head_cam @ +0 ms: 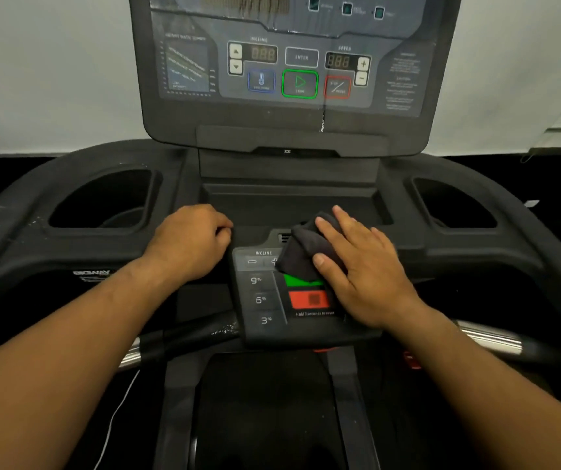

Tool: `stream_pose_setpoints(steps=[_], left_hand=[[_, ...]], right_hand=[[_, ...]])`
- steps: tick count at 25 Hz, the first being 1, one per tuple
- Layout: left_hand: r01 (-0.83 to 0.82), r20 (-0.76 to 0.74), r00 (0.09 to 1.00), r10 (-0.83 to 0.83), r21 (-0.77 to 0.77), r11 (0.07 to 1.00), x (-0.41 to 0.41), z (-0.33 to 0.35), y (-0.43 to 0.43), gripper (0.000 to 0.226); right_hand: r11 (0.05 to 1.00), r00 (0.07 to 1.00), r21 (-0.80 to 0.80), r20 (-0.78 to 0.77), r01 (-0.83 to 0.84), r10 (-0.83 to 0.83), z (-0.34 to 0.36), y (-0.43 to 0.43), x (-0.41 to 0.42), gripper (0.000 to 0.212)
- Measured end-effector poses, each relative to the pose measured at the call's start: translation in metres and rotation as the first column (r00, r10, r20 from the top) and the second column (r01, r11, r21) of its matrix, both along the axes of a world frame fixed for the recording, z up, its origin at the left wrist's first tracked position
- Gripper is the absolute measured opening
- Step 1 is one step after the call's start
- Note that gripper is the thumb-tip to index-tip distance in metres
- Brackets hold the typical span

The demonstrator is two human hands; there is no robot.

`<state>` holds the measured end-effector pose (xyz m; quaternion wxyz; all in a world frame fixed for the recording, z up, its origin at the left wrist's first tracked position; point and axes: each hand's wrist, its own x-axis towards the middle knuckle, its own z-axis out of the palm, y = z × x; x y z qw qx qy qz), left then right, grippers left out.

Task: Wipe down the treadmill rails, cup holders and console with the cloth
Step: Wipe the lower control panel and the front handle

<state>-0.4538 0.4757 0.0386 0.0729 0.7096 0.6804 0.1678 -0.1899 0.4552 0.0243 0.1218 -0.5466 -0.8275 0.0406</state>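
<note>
A dark cloth [301, 251] lies bunched on the small lower control panel [265, 300], covering its top right part. My right hand [363, 266] presses the cloth flat against the panel, fingers extended over it and thumb at its lower edge. My left hand [190, 240] rests on the black deck just left of the panel with its fingers curled under and nothing in it. The upright console [292, 69] with its display and buttons stands behind. A cup holder [102, 201] sits at the left and another cup holder [455, 205] at the right.
A shallow tray recess [292, 201] lies between the cup holders. A chrome-and-black handlebar [489, 337] crosses below the panel. The treadmill belt [262, 412] runs beneath. A white cable [116, 415] hangs at lower left. A pale wall is behind the console.
</note>
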Motion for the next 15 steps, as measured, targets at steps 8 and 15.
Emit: stream_pose_setpoints(steps=[8, 15], left_hand=[[-0.053, 0.170, 0.984, 0.060, -0.041, 0.998, 0.015, 0.010, -0.010, 0.027], [-0.153, 0.328, 0.930, 0.166, -0.065, 0.986, 0.051, 0.018, -0.047, 0.032]], right_hand=[[0.992, 0.996, 0.118, 0.085, -0.048, 0.038, -0.046, -0.071, 0.023, 0.062], [0.995, 0.995, 0.088, 0.088, 0.048, -0.056, -0.018, -0.014, 0.005, 0.069]])
